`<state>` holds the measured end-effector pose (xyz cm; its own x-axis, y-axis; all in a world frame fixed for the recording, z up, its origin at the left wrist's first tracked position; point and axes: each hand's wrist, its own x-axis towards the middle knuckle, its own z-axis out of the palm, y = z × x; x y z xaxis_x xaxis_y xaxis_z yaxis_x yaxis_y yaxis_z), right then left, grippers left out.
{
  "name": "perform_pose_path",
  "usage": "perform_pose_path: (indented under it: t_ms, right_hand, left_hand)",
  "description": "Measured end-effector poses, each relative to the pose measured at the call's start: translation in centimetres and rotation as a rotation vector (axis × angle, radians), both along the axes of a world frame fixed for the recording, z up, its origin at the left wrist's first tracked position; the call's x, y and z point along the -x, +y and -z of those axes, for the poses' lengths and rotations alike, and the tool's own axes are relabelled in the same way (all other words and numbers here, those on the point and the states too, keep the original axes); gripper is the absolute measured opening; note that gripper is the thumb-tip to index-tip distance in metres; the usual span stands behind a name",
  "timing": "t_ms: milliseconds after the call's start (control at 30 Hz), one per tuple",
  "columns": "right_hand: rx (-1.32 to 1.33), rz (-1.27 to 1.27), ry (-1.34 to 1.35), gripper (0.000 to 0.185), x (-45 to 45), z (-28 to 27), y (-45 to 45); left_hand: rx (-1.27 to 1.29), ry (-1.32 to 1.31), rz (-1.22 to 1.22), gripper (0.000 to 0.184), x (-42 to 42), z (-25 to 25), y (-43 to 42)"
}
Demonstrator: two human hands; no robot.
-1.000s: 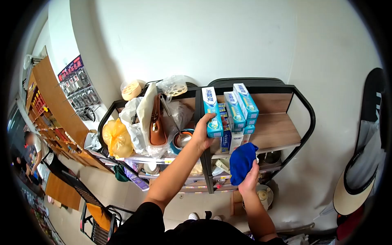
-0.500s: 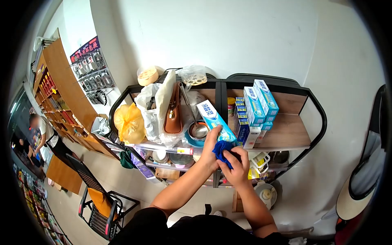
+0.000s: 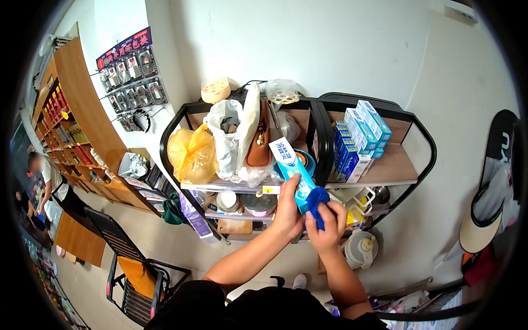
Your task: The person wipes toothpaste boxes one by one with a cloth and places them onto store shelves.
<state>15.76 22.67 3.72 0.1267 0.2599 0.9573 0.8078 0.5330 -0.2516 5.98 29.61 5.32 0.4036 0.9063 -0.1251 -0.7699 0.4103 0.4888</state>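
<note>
Holding a tilted toothpaste box (image 3: 291,166) near centre, the left hand (image 3: 288,209) seems to brace it against the blue cloth (image 3: 316,200) bunched in the right hand's (image 3: 330,221) closed grip; stacked boxes (image 3: 360,135) occupy the shelf (image 3: 391,166) at two o'clock.

Just the one cam here, worn on the head, looking forward and pretty steeply down, so you get the wearer's black top (image 3: 275,308) along the bottom edge and a white shoe (image 3: 300,281) on the floor (image 3: 203,250). It's a really wide, round-cornered view. The teal and white box (image 3: 294,173) is close, near mid-frame, with the black-framed shelf unit (image 3: 404,171) a bit farther out, seen from the front and above. Pale wall (image 3: 308,44) fills the top. Way off left, a tall wooden bookcase (image 3: 91,115) leans with the lens, and another person (image 3: 52,176) looks tiny.
</note>
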Motion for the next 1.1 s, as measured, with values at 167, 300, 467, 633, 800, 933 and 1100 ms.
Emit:
perform_pose_path:
  t_ms: [167,300,467,633,800,933,1100]
  right_hand:
    - [0.044,-0.091,-0.359,0.048,3.5,0.5,-3.1]
    - [0.111,0.066,-0.324,0.047,5.7,-0.7,-6.1]
    - [0.389,-0.004,-0.347,0.045,7.7,-2.6,-8.8]
    - [0.363,0.043,-0.357,0.045,8.0,-3.8,-9.5]
    - [0.278,0.134,-0.287,0.037,6.6,-7.3,-9.8]
    - [0.236,0.12,-0.225,0.033,4.3,-11.3,-10.5]
    - [0.257,0.039,-0.173,0.028,2.4,-11.7,-14.5]
  left_hand:
    - [-0.042,-0.013,0.095,0.044,4.6,1.8,-1.5]
    - [-0.344,0.182,-0.053,0.059,6.8,3.1,-2.7]
    - [-0.661,0.368,-0.015,0.087,9.6,6.0,-2.8]
    - [-0.864,0.364,0.063,0.104,11.3,6.7,-5.5]
    - [-0.86,0.337,0.105,0.11,11.6,5.8,-10.2]
    - [-0.817,0.368,0.189,0.111,11.2,4.6,-14.2]
    - [-0.958,0.56,0.029,0.114,9.9,5.1,-19.3]
